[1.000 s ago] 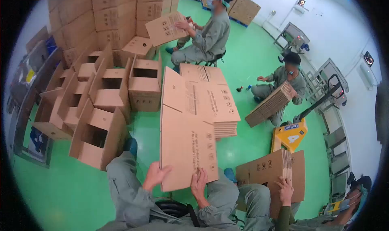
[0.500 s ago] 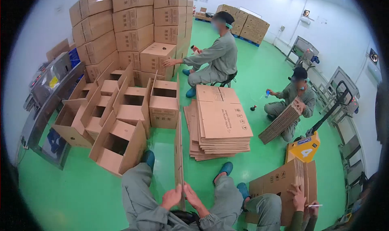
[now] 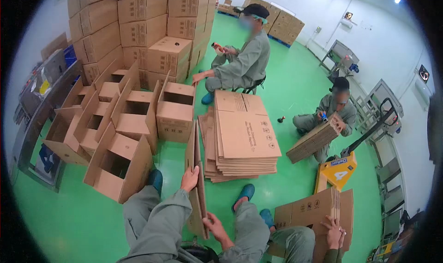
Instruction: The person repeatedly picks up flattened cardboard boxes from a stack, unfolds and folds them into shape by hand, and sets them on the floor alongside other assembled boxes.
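Observation:
A folded cardboard box (image 3: 195,189) stands on edge between my knees, its panels slightly parted. My left hand (image 3: 189,178) grips its upper part, fingers closed on the cardboard. Lower down, my right hand (image 3: 216,227) holds the near edge of the same box from the right side. Just beyond is a stack of flat cardboard boxes (image 3: 247,129) on the green floor. Several opened boxes (image 3: 121,164) with raised flaps stand to the left of my legs.
Closed boxes (image 3: 143,30) are piled at the back left. One person (image 3: 244,55) sits beyond the stack; another (image 3: 330,111) crouches at the right with flat boxes. A co-worker's hands (image 3: 334,233) hold cardboard at the lower right, near a yellow pallet jack (image 3: 339,171).
The box I hold turned from facing me broadside to edge-on, and its panels have parted. My left hand moved up it. The seated person's cardboard is no longer in their hands.

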{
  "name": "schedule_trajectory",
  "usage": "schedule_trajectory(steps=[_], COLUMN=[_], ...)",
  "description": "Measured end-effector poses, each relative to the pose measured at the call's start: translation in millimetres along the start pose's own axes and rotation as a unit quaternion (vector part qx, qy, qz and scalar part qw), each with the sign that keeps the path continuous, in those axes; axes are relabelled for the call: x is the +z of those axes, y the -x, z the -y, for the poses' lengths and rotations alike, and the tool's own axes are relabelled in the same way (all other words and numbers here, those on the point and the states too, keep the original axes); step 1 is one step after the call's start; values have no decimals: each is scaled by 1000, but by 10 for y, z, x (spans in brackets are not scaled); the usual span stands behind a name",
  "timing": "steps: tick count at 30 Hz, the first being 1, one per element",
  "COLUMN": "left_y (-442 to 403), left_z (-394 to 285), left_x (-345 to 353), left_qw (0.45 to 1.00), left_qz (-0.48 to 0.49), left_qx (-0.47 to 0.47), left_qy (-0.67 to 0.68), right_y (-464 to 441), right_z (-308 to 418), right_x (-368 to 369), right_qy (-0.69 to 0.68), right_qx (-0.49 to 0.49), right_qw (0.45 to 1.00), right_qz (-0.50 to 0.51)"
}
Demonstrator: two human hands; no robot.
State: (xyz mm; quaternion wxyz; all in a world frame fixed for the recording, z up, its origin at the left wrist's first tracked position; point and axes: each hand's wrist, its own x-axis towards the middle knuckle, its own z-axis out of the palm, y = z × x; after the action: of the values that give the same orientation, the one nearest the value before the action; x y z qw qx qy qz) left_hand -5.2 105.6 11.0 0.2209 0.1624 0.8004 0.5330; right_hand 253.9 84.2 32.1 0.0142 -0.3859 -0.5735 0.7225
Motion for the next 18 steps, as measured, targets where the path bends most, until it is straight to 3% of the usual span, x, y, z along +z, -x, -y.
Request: schedule_trajectory(steps=[1,3,4,6,8,10,11,13,15,16,18], left_y=[-2,-7,7,262,696,1393,1717,2392,2769,2712,2580], left_z=[0,3,-19,-55,-151,13,70,327,-190,-336,-596], left_x=[-49,-209,-318,-612,-964,-1143,-1144,-936,-765,-770,-640], left_qw=[1000,995,990,989,983,986,979,981,871,871,878], left_qz=[2,49,45,33,26,18,48,7,-167,-166,-24], left_qx=[-3,-33,-57,-49,-34,27,-47,-14,169,169,349], left_qy=[-3,-77,-119,-139,-177,-166,-192,-192,-430,-431,-328], right_y=[-31,-90,-74,-68,-197,-423,-557,-748,-821,-845,-887], right_z=[-17,-11,87,300,411,501,553,707,822,833,855], right_x=[-92,-265,-322,-448,-600,-775,-815,-734,-646,-602,-580], right_qy=[-2,119,117,410,392,421,425,420,445,444,472], right_qx=[4,-182,-182,-222,-133,-197,-204,-211,-216,-216,-186], right_qw=[1000,975,975,872,882,848,843,844,845,845,845], right_qz=[0,-55,-53,-151,-226,-255,-259,-256,-203,-203,-169])
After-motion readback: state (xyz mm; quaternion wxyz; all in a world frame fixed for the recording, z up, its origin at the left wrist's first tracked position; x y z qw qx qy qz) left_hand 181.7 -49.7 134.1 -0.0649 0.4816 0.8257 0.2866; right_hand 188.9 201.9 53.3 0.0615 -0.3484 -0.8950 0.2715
